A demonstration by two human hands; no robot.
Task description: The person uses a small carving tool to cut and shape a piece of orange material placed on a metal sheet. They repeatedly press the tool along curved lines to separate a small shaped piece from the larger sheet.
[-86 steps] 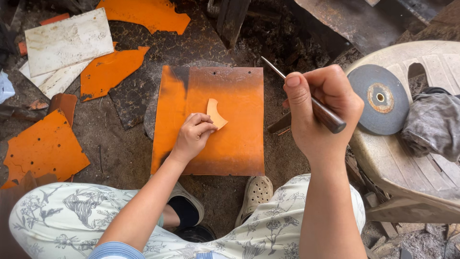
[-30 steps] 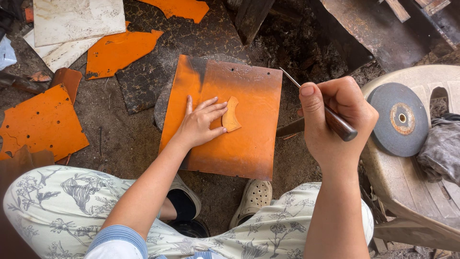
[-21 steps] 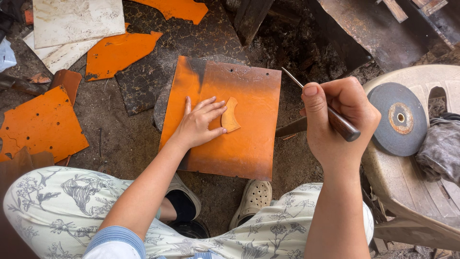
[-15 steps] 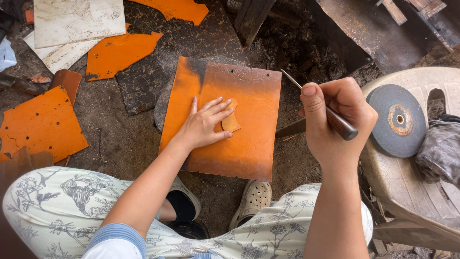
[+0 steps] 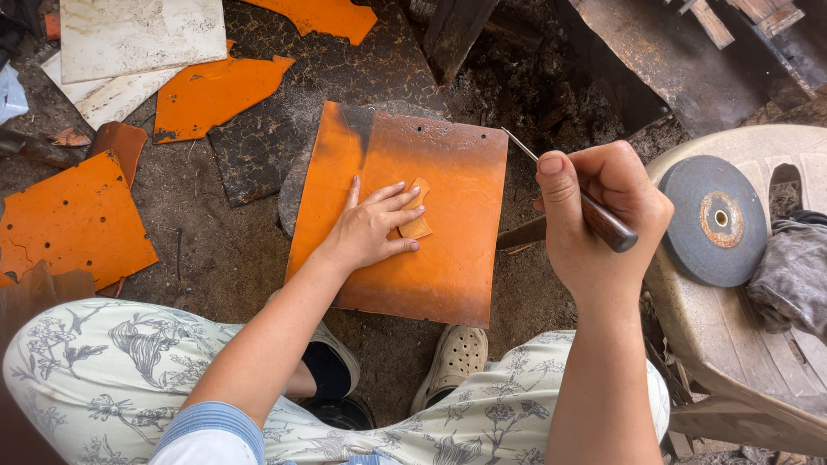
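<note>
A large orange tile [image 5: 448, 250] lies on a dark slab on the ground in front of my knees. My left hand [image 5: 366, 228] rests flat on it, fingers spread over a small pale orange cut piece [image 5: 417, 226] and pressing it down. My right hand [image 5: 594, 220] is raised to the right of the tile, shut on a thin metal tool with a dark wooden handle [image 5: 607, 226]; its point angles up and to the left, above the tile's right edge.
Broken orange tile pieces [image 5: 73, 220] and white tiles [image 5: 138, 39] lie scattered at the left. A beige plastic chair [image 5: 741, 344] at the right carries a grey grinding disc [image 5: 711, 220] and a grey cloth [image 5: 792, 275]. My shoes [image 5: 452, 362] sit below the tile.
My left hand has slid further over the small piece and flattened on it. My right hand with the tool has stayed nearly where it was.
</note>
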